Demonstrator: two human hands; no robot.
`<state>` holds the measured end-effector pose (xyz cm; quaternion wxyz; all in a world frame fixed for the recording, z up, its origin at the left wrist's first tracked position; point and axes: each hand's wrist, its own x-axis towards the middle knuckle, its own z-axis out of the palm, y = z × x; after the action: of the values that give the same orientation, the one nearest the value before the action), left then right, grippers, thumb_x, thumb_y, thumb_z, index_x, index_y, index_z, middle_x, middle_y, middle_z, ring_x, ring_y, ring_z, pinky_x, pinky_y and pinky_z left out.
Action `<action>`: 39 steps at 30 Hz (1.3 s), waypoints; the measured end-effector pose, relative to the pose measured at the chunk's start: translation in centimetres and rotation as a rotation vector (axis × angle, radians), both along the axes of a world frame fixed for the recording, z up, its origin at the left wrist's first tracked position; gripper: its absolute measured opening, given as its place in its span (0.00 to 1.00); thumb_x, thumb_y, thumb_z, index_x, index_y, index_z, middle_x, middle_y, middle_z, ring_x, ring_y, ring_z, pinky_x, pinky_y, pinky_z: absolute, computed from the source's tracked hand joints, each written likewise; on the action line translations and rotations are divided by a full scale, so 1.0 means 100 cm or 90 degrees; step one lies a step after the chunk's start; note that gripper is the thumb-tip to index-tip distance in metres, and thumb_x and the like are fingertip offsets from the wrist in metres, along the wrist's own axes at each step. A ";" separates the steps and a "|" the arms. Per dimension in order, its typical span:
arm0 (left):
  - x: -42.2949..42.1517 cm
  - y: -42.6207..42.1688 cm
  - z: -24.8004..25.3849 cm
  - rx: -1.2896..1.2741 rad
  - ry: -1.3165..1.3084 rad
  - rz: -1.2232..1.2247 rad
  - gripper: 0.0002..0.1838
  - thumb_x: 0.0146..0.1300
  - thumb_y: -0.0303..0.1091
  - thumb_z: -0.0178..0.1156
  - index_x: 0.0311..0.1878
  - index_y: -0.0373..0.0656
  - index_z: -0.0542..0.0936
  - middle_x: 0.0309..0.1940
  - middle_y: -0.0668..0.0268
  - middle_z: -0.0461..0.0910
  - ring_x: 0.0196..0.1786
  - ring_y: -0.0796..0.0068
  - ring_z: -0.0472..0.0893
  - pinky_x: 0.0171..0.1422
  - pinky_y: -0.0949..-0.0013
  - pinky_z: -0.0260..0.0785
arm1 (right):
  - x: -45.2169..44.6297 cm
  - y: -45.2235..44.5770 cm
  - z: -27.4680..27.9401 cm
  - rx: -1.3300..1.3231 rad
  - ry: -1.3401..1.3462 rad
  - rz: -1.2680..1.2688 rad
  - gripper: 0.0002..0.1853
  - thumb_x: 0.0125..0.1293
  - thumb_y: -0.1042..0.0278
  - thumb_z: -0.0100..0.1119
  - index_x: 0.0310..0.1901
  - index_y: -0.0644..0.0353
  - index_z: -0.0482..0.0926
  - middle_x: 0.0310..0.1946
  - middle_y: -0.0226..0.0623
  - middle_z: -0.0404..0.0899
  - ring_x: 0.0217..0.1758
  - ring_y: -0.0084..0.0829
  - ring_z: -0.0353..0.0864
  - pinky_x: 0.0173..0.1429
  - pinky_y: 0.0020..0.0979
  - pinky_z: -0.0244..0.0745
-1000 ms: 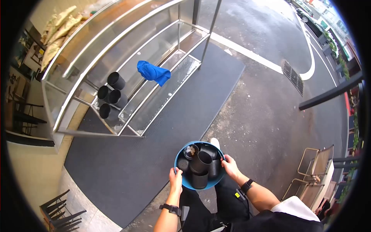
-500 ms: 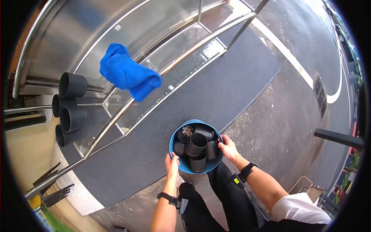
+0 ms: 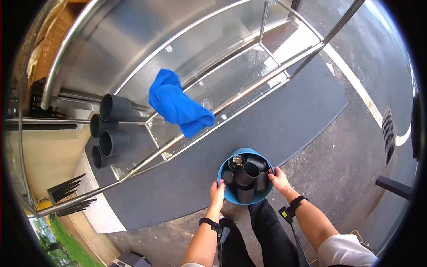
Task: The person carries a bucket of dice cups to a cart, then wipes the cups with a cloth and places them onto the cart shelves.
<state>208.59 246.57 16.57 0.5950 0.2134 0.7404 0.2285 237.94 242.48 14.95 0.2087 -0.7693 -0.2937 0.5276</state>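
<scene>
While the left hand (image 3: pixel 217 193) grasps the left side of the blue bucket (image 3: pixel 230 195), the right hand (image 3: pixel 280 180) clasps its right side, both closed at the rim. Round and open-topped, it is low-centre in the frame, packed with black cups (image 3: pixel 245 179) at mixed angles.

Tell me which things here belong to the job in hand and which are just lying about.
In the job:
blue tub, held by left hand and right hand
black cups inside it

Apparently lying about:
blue cloth on the metal rack
dark mat
drain grate
four black containers by the rack, possibly linked
</scene>
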 end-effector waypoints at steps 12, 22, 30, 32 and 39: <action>0.036 0.173 0.266 0.612 0.544 -0.278 0.31 0.59 0.30 0.65 0.67 0.41 0.70 0.59 0.47 0.68 0.63 0.48 0.69 0.68 0.48 0.63 | 0.028 -0.027 0.121 0.154 -0.385 0.153 0.22 0.52 0.70 0.64 0.52 0.56 0.79 0.61 0.46 0.73 0.67 0.49 0.69 0.73 0.48 0.61; 0.065 0.276 0.235 0.657 0.560 -0.352 0.32 0.62 0.28 0.65 0.67 0.33 0.65 0.67 0.36 0.63 0.72 0.36 0.62 0.77 0.45 0.54 | 0.080 -0.168 0.250 0.007 -0.379 0.134 0.14 0.52 0.70 0.61 0.42 0.56 0.83 0.52 0.42 0.80 0.63 0.49 0.72 0.71 0.47 0.65; 0.183 0.102 0.265 0.641 0.019 -0.455 0.20 0.59 0.17 0.59 0.56 0.37 0.77 0.55 0.47 0.77 0.62 0.43 0.76 0.67 0.53 0.68 | 0.025 -0.058 0.302 0.204 0.161 -0.294 0.22 0.73 0.57 0.58 0.62 0.61 0.74 0.57 0.36 0.80 0.62 0.33 0.77 0.67 0.36 0.70; 0.180 0.037 0.268 0.540 -0.035 -0.450 0.19 0.58 0.17 0.61 0.54 0.35 0.76 0.51 0.48 0.78 0.58 0.46 0.78 0.63 0.55 0.70 | 0.003 -0.063 0.263 0.132 0.417 -0.485 0.35 0.75 0.46 0.54 0.72 0.63 0.62 0.69 0.39 0.71 0.69 0.35 0.73 0.75 0.41 0.64; 0.123 -0.043 0.236 0.182 -0.095 -0.490 0.19 0.74 0.40 0.50 0.62 0.39 0.71 0.49 0.40 0.79 0.53 0.39 0.80 0.58 0.48 0.71 | -0.041 -0.052 0.252 0.016 0.462 -0.552 0.18 0.75 0.60 0.59 0.59 0.61 0.77 0.52 0.33 0.82 0.54 0.25 0.81 0.62 0.30 0.75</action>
<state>220.88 242.26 40.12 0.6536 0.5376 0.5223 0.1048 233.87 237.29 40.15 0.5031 -0.5863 0.1334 0.6207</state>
